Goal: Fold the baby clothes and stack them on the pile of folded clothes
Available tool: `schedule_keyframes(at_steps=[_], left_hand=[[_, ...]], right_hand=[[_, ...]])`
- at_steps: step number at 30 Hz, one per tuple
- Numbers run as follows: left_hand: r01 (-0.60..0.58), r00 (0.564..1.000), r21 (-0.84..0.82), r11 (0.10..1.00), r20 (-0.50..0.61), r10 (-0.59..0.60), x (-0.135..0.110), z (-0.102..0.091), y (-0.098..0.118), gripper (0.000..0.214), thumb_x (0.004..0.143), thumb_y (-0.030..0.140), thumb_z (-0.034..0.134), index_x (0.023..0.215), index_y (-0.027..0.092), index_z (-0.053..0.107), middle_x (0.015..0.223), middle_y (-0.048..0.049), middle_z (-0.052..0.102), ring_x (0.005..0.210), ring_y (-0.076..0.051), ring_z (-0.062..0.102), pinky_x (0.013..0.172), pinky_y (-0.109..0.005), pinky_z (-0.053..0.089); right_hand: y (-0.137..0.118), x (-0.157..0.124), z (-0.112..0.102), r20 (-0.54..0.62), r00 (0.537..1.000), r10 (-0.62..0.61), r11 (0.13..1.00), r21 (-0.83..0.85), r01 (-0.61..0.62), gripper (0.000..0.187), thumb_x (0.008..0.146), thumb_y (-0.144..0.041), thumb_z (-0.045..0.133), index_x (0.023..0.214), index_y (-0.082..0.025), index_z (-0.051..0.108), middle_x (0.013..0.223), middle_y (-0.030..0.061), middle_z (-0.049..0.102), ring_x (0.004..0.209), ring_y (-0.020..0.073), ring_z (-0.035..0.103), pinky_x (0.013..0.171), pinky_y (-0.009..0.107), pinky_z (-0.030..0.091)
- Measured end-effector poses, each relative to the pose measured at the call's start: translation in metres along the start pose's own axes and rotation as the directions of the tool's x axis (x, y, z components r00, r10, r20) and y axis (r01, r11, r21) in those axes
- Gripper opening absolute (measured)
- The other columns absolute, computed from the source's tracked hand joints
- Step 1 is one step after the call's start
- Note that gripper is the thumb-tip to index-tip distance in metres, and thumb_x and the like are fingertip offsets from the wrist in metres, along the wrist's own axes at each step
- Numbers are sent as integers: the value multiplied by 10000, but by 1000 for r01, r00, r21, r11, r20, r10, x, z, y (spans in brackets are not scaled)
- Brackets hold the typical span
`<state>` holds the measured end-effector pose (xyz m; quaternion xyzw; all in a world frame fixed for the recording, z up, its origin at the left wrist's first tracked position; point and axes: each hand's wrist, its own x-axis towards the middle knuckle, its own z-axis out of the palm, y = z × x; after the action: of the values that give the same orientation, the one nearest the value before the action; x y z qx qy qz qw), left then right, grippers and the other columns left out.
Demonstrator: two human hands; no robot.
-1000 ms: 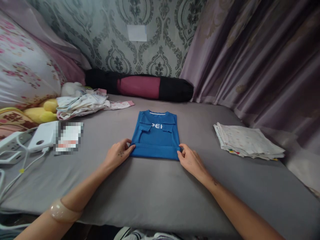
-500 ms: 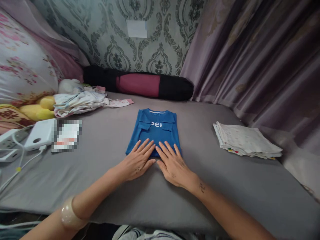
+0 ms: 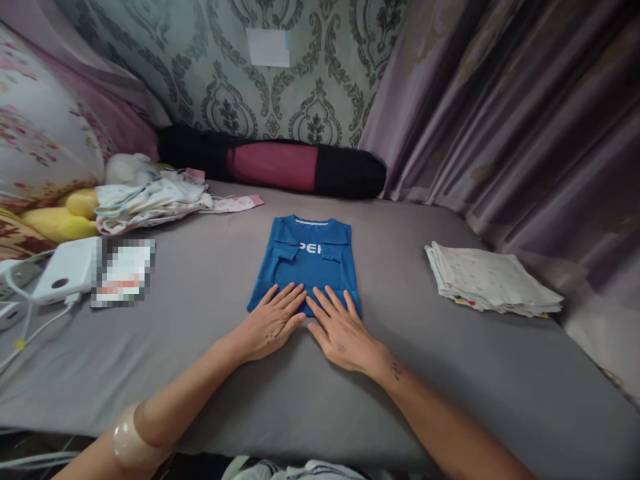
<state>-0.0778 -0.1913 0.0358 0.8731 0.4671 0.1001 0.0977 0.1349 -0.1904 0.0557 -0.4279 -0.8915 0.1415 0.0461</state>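
Overall, the largest item noted is the grey-sheeted bed (image 3: 400,260), on which the blue shirt (image 3: 309,273) lies flat and centrally; all places below are given from that shirt. Beyond it stands a patterned wall (image 3: 190,87). A mauve curtain (image 3: 500,120) hangs beyond it and to its right. Well to its left, at the far side, is a white pillow with pink flowers (image 3: 45,120). A black and maroon roll (image 3: 273,163) lies crosswise behind it, well apart.

The shirt itself is folded to a near-rectangle, collar at the far end, both sleeves turned inward over the front, white lettering partly covered between them. Its near end carries a turned-up band.

Left of the shirt and slightly beyond it is a loose heap of pale clothes (image 3: 150,203). To its right, well apart, sits a flat stack of folded whitish cloths (image 3: 495,277).

At the shirt's near end, the left hand (image 3: 273,327) and right hand (image 3: 343,333) lie palm down side by side, their fingers extended, slightly apart and resting on the band, gripping nothing. The two thumbs point toward each other without touching.

Farther left of the shirt are a yellow plush toy (image 3: 60,223) and a white device with a cable (image 3: 67,270).
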Motion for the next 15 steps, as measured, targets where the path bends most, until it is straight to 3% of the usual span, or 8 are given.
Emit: schedule_keyframes(at_steps=[3, 8, 15], left_hand=[[33, 999, 15, 999, -37, -33, 2, -6, -1, 541, 996, 457, 212, 1465, 213, 327, 1514, -64, 335, 1411, -196, 278, 1172, -433, 188], [102, 978, 123, 987, -193, -77, 1, -8, -13, 548, 983, 474, 266, 1441, 196, 382, 1505, -88, 358, 1430, -248, 222, 1174, -510, 111], [124, 987, 134, 983, -124, -107, -1, 11, -31, 598, 972, 524, 240, 1475, 208, 310, 1524, -81, 322, 1431, -239, 222, 1166, -473, 158]], right_hand=[[1, -1, -3, -7, 1000, 13, 1000, -3, -13, 559, 996, -466, 208, 1501, -228, 240, 1570, 36, 172, 1449, 246, 99, 1158, 554, 81], [5, -4, -8, -62, 995, 75, 996, -42, -78, 566, 996, -465, 221, 1498, -206, 254, 1571, 56, 154, 1451, 248, 77, 1163, 549, 49], [11, -3, -2, -7, 996, 88, 996, -30, -88, 573, 990, -485, 232, 1506, -235, 230, 1570, 47, 161, 1452, 251, 60, 1165, 542, 72]])
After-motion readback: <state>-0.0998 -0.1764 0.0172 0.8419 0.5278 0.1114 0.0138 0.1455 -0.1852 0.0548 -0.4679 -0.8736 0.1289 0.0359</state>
